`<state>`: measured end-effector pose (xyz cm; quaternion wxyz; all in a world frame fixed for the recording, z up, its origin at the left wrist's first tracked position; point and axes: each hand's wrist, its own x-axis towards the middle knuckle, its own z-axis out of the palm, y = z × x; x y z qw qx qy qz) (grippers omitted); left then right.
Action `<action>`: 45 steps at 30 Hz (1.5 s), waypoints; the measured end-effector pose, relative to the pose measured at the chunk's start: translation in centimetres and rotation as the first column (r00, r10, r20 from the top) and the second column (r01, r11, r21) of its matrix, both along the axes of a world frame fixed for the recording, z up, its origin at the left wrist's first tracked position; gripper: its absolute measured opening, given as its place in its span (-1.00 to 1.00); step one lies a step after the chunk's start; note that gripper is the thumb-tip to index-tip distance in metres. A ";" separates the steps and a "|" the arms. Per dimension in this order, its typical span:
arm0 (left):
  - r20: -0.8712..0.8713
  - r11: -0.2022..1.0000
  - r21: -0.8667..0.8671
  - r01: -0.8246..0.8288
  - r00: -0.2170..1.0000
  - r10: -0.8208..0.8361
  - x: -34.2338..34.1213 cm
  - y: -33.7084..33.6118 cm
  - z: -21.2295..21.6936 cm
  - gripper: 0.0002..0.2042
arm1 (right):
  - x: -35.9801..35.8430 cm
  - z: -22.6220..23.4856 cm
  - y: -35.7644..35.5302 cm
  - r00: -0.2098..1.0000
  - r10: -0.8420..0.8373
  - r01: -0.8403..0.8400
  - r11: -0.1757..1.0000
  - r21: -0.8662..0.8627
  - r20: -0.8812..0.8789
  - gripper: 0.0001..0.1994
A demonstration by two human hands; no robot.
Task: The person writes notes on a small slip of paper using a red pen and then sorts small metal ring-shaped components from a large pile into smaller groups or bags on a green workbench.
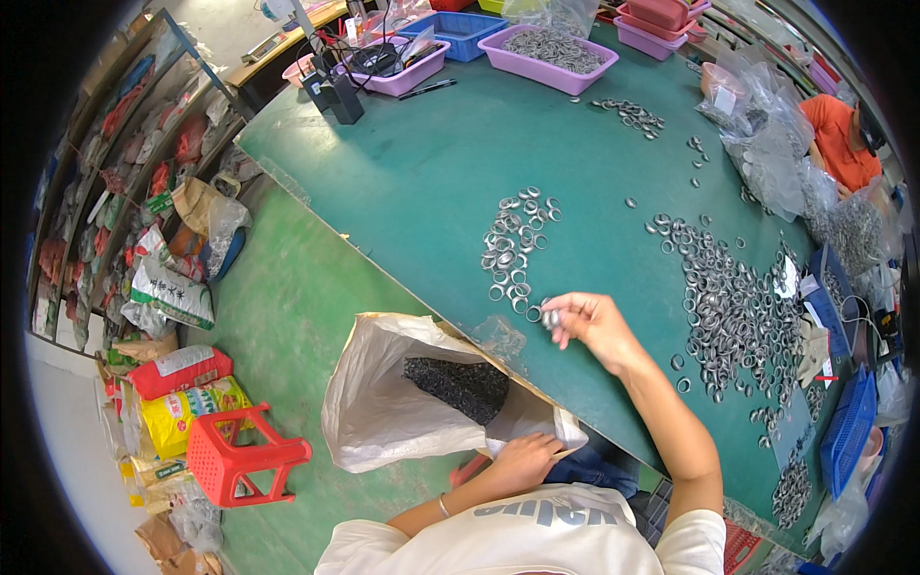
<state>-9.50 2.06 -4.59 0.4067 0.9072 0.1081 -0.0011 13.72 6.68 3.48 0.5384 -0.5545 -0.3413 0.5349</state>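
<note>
- Rings of grey metal, blurred, sit pinched between the thumb and fingertips of the right hand, over the table just beyond the sack; their number I cannot tell.
- Loose cluster of similar rings lies on the table, farther beyond the sack.
- Sack, pale-lined and wide open, is at the table's edge, with dark material inside.
- Left hand rests on the sack's near right rim, fingers close together; whether they clamp it I cannot tell.
- Large heap of rings spreads over the table well to the right of the sack.
- Table has a smooth green top, its edge slanting past the sack.
- Far beyond the sack stand a lilac tray full of small metal pieces, a blue tray and a black box.
- Far right of the sack are clear bags, a blue basket and a person in orange.
- Green floor runs left of the sack to a red stool, a yellow bag and crammed shelves.
</note>
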 end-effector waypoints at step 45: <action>0.024 1.000 -0.005 -0.010 1.000 0.011 0.1 0.1 1.0 -0.78 | -2.0 -0.6 7.5 0.495 -0.288 0.020 0.947 0.320 0.820 -0.56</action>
